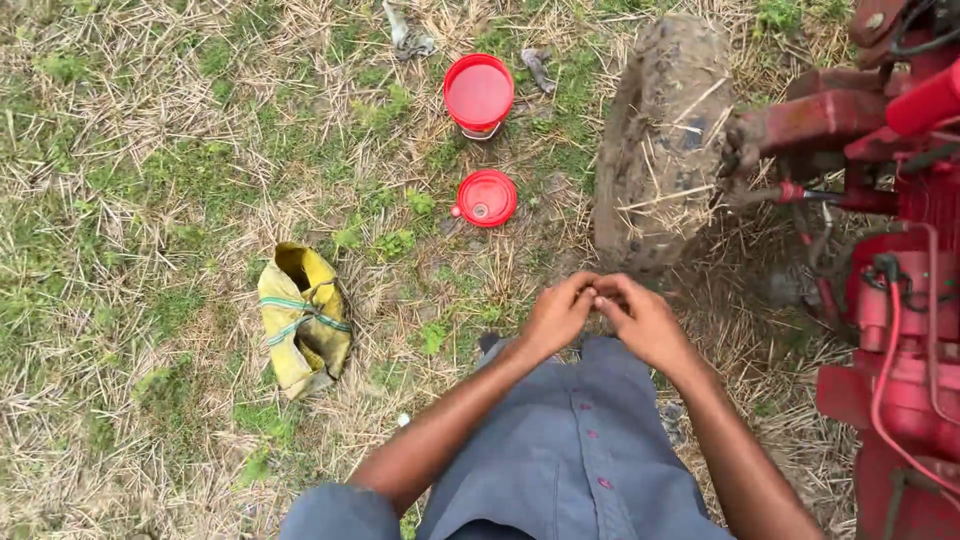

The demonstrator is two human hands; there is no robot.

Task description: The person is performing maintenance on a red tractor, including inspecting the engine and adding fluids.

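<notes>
My left hand (560, 315) and my right hand (642, 320) meet in front of me, fingertips pinched together around something too small to make out. They hover above straw-covered ground just below a muddy tyre (660, 140). An open red container (479, 93) stands on the grass farther ahead, and its red lid (486, 198) lies separately between the container and my hands.
A red machine (900, 280) with hoses and metal parts fills the right side, its muddy wheel beside it. A crumpled yellow bag with green stripes (303, 318) lies on the grass to my left. Scraps of cloth (408, 35) lie at the top. Dry straw covers the ground.
</notes>
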